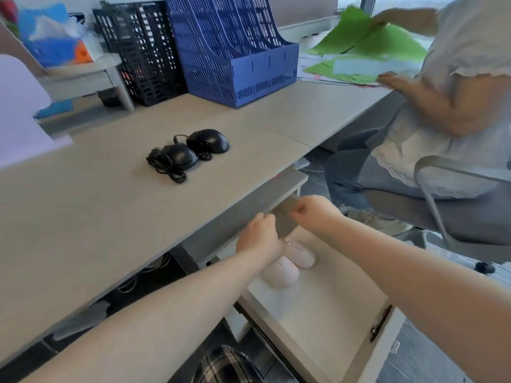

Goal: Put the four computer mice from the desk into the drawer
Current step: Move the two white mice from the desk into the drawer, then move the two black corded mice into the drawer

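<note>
Pink mice [290, 262] lie paired in open drawer [326, 313], no legible markings; black mice [190, 152] on desk [110, 217]; left hand [260, 239] and right hand [313, 214] curled, empty.

You had two black mice [193, 152] with black cords on a pale beige desk [96, 217]. Two pale pink mice [290, 262] lay in the cream-white drawer [326, 308]. Behind stood a black perforated file rack [141, 51] and a blue one [235, 48]. Green sheets [367, 42] lay at the far right. Plaid cloth [224, 366], dark with light lines, showed at the bottom edge.
</note>
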The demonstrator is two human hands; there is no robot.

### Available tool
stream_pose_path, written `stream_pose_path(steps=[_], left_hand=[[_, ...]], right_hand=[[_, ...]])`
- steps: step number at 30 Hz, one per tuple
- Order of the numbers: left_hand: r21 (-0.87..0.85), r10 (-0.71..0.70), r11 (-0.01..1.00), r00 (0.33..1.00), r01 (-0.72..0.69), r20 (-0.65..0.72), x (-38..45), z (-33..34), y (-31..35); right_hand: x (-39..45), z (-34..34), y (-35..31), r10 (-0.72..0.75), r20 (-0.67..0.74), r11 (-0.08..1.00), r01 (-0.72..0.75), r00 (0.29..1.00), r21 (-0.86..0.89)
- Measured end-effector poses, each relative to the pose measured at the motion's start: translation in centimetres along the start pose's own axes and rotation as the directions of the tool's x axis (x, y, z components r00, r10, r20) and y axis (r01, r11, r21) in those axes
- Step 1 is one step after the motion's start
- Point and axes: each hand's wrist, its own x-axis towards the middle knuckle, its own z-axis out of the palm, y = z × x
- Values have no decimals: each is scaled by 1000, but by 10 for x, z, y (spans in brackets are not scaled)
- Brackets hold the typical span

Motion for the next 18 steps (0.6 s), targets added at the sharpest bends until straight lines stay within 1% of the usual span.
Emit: stream_pose_path(steps=[3, 6, 8, 11, 14, 18], left_hand=[[-36, 45, 998, 991, -50, -125, -1, -45, 6], [-108, 6, 993, 958, -39, -287, 1, -84, 2], [-131, -27, 991, 931, -23, -364, 5, -106, -5], [-107, -77, 994, 890, 32, -449, 17, -132, -26], [-75, -160, 987, 867, 142, -473, 37, -147, -56], [-64, -289, 956, 877, 287, -385, 61, -155, -95]], right_hand=[[-4, -30, -25, -48, -109, 998, 54, 993, 46], [-4, -53, -53, -108, -203, 988, 127, 973, 83], [-1, -63, -73, -132, -220, 981, 160, 966, 112], [9, -70, -101, -168, -229, 974, 197, 959, 115], [28, -67, -128, -208, -218, 967, 234, 954, 98], [57, -56, -162, -256, -177, 957, 275, 950, 91]])
